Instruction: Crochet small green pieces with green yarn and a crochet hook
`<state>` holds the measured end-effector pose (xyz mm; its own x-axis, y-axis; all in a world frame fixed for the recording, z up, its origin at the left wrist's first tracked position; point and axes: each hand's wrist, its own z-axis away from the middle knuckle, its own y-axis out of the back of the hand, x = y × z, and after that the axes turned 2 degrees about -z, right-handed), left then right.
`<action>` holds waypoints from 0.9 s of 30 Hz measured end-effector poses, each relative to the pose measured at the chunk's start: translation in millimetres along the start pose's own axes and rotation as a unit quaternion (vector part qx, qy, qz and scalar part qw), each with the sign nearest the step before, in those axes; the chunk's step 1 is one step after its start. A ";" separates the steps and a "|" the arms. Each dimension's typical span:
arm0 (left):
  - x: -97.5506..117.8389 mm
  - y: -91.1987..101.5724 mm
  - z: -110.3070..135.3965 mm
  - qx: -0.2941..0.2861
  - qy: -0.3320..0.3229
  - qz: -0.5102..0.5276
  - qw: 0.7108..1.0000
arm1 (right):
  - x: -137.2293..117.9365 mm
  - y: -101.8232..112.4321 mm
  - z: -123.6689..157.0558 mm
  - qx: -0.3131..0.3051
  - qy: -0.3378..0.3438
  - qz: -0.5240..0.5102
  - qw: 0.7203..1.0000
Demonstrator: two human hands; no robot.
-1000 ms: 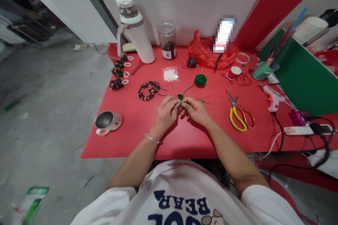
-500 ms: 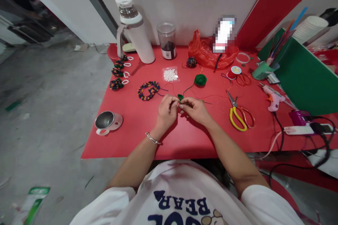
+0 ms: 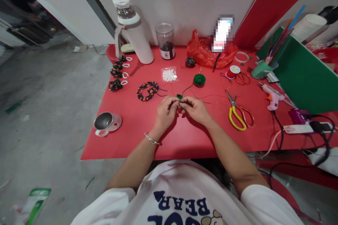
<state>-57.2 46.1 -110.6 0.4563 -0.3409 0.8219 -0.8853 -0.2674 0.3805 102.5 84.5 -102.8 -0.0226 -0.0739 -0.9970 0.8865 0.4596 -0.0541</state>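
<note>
Fingertips of my left hand and my right hand meet at the middle of the red table. Between them is a small piece of green yarn work, pinched by both hands; its lower part is hidden by the fingers. A green strand runs from it up to a ball of green yarn. A thin dark stick, perhaps a crochet hook, pokes out beyond my right hand. To the left lies a multicoloured braided yarn loop.
On the red table are a bag of white beads, yellow-handled scissors, a pink glue gun and a steel-lined mug. Behind stand a large flask, a clear jar and a red plastic bag.
My hands stay together on the green yarn work, with only slight finger movement. The whole view has shifted a little; the objects on the table keep their places.
</note>
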 end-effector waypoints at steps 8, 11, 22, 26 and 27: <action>1.8 -0.5 -0.2 0.006 -0.024 -0.047 0.999 | 2.7 0.0 -1.5 0.018 -0.012 0.025 0.999; 2.8 -0.8 -0.4 0.004 -0.020 -0.047 0.999 | 1.8 0.2 -1.6 0.017 -0.018 0.016 1.000; -4.6 -0.7 3.2 0.002 0.031 0.012 0.999 | 0.0 0.1 -1.6 0.020 -0.017 0.016 1.000; -0.2 1.1 0.7 -0.007 -0.002 -0.009 1.000 | -1.2 0.2 -1.1 0.018 -0.016 0.016 1.000; 1.1 1.5 0.1 -0.008 -0.007 -0.012 1.000 | -1.6 0.1 -1.0 0.017 -0.016 0.019 1.000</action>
<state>-58.0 45.3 -109.1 0.4778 -0.3467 0.8071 -0.8757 -0.2606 0.4065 102.1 85.5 -101.3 0.0257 -0.0850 -0.9960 0.9020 0.4315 -0.0136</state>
